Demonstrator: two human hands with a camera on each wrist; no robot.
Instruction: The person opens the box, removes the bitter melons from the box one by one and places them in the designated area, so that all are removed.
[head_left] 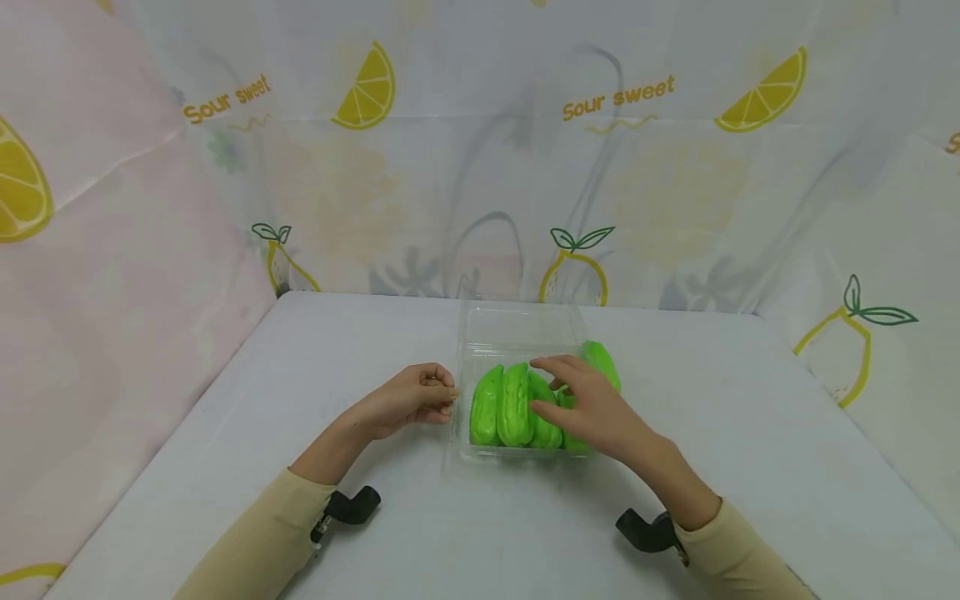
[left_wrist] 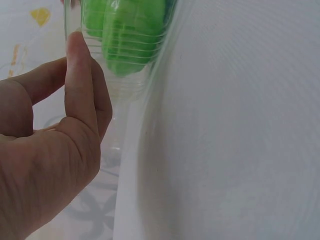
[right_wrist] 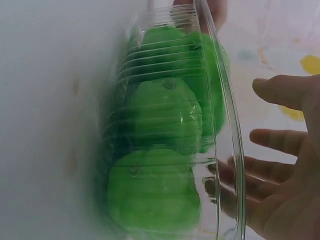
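A clear plastic clamshell box (head_left: 465,454) sits on the table, its lid (head_left: 517,325) folded open at the back. Several glossy, ridged green gourd-like pieces (head_left: 514,408) lie side by side inside it. One more green piece (head_left: 600,364) shows at the box's right side, partly behind the right hand. My left hand (head_left: 416,400) pinches the box's left rim between thumb and fingers, as the left wrist view also shows. Over the right part of the box hovers my right hand (head_left: 588,408), fingers spread and relaxed, holding nothing; in the right wrist view its fingers (right_wrist: 280,140) appear beyond the clear rim.
A white table (head_left: 420,533) carries the box. Behind it and at both sides hangs a pale cloth (head_left: 450,167) printed with lemons and lettering. Black wrist-worn mounts (head_left: 352,505) stick out from both sleeves, low over the tabletop.
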